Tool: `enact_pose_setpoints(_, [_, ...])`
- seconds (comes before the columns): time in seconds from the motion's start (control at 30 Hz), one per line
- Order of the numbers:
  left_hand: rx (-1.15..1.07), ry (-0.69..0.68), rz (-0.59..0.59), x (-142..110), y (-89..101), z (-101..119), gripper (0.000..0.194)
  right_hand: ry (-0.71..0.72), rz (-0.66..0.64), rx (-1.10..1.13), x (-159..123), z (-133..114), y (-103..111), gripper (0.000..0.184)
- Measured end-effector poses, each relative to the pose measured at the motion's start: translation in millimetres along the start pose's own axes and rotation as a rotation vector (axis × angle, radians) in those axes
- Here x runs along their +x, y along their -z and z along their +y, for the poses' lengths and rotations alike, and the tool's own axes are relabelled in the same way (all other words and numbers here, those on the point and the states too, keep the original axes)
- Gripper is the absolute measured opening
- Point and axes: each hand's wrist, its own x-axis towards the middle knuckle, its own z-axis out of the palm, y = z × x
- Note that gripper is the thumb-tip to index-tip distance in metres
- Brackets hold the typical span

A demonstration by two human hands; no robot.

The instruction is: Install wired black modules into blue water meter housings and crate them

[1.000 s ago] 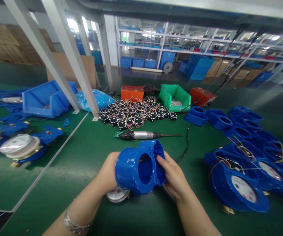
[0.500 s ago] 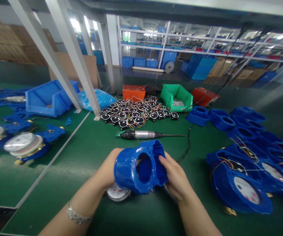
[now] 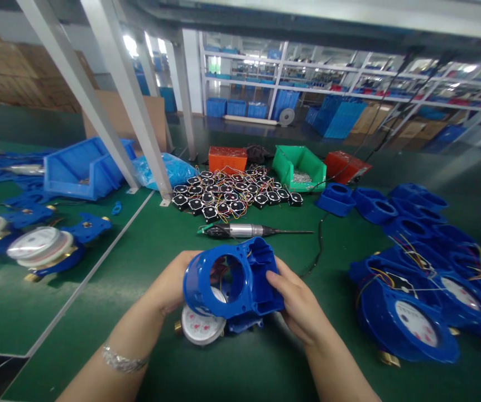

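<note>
White metal shelving spanned the background behind our wide green workbench, and slanting pale metal posts stood toward its left. Just left of them, partly behind one post, we had an open blue plastic bin; farther right, a smaller open green plastic bin sat between two orange-red metal boxes. On our right lay a crowd of glossy blue plastic housings, the nearest ones framing round white dials. Mid-bench, near our side, we held a glossy blue plastic shell, tilted so that its wide round opening and its open box-shaped compartment faced us. Our left hand curved against the shell's round side, its fingertips hidden behind; our right hand pinched the compartment's outer wall, thumb over the edge, the other fingers mostly out of sight. Below the round end showed a round, white-faced meter, partly covered from view; whether it touched the shell, we could not tell. Ahead of our hands lay a slim silver-and-black power screwdriver, its thin shaft pointing right. Behind it we saw small black square modules tangled in coloured wires. Grey metal bits lay inside the green bin.
</note>
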Motion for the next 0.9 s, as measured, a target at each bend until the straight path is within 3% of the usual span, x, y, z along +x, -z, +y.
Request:
enact_pose_setpoints(0.17, [-0.282, 0.016, 0.224, -14, 9.1, -3, 0.039, 0.042, -0.073, -0.098, 1, 0, -3, 0.057])
enact_pose_setpoints(0.3, [-0.243, -0.017, 0.171, -30, 6.0, 6, 0.044, 0.122, -0.144, -0.321, 3, -5, -5, 0.059])
enact_pose_setpoints(0.47, [-0.22, 0.055, 0.281, -36, -5.9, 13, 0.047, 0.348, 0.139, -0.824, 2, -23, -10, 0.061])
enact_pose_setpoints(0.63, [-0.238, 0.048, 0.311, -36, -11.7, 8, 0.045, 0.562, 0.042, -1.213, 9, -38, -25, 0.034])
enact_pose_setpoints(0.77, [-0.219, 0.053, 0.331, -39, -11.7, 6, 0.046, 0.584, 0.004, -1.239, 19, -40, -34, 0.028])
enact_pose_setpoints(0.9, [-0.201, 0.067, 0.316, -45, -13.1, 4, 0.048, 0.545, -0.038, -1.08, 22, -40, -32, 0.03])
